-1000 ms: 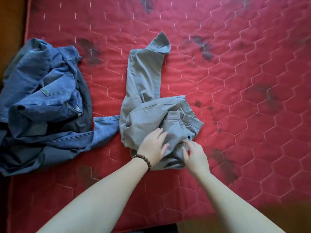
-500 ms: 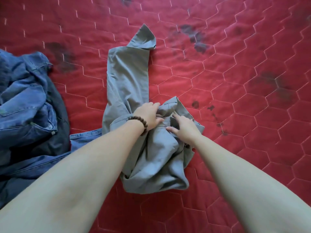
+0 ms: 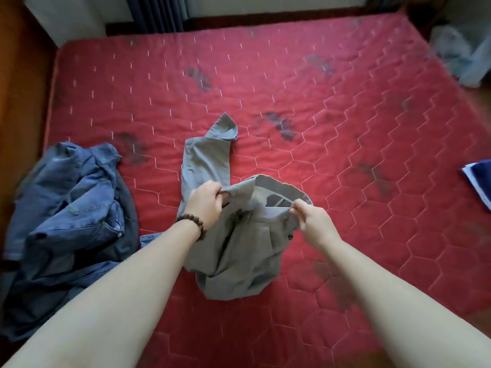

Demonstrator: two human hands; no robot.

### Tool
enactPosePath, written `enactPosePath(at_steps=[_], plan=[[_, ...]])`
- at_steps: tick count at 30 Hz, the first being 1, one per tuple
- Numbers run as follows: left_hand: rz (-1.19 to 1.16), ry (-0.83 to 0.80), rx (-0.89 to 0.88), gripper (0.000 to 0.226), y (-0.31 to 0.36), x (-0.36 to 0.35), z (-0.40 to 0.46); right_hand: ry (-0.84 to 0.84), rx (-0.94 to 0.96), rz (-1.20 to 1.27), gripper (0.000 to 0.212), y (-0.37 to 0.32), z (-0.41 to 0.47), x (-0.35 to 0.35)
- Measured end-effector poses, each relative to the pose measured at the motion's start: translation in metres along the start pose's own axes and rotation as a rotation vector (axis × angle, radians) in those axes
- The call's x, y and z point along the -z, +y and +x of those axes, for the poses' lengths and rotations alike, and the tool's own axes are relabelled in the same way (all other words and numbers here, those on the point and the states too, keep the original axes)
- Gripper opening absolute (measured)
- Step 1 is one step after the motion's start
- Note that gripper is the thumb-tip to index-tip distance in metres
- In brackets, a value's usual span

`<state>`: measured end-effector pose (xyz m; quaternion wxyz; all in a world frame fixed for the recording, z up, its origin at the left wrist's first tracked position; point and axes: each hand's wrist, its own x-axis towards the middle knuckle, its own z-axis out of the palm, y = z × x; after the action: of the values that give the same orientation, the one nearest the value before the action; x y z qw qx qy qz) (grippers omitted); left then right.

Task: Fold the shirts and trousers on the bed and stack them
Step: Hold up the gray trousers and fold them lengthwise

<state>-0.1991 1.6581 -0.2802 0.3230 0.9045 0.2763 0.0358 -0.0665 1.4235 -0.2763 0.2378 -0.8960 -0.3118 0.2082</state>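
We hold the grey trousers (image 3: 239,251) by the waistband in the near middle of the red quilted mattress (image 3: 345,144). The waist is lifted and pulled open between our hands, so we look into the pale lining, while the lower part sags in a crumpled heap on the mattress below. One leg lies flat and runs away from us to the far side, its hem turned over at the end.

Our left hand (image 3: 206,201) is closed in a fist round the left edge of the waistband, fingers curled tightly into the cloth. A string of dark wooden beads (image 3: 192,224) sits on that wrist. Our right hand (image 3: 314,221) pinches the right edge of the waistband between thumb and curled fingers, just beside a small dark button.

To the left, apart from the trousers, lies an unfolded pile of blue denim clothes (image 3: 71,208). At the far right edge a dark blue folded cloth (image 3: 478,179) shows.
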Motion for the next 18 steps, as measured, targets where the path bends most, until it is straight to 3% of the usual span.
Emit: enactPosePath(at_steps=[2, 8, 18], plan=[[-0.069, 0.052, 0.035, 0.023, 0.022, 0.034, -0.01, 0.036, 0.052, -0.012, 0.017, -0.022, -0.015, 0.043], [-0.256, 0.173, 0.024, 0.017, 0.113, 0.128, -0.023, 0.157, 0.177, -0.117, 0.022, -0.083, -0.048, 0.174], [-0.43, 0.399, -0.167, 0.023, 0.277, 0.248, -0.04, 0.473, 0.661, -0.409, 0.017, -0.103, -0.053, 0.402]])
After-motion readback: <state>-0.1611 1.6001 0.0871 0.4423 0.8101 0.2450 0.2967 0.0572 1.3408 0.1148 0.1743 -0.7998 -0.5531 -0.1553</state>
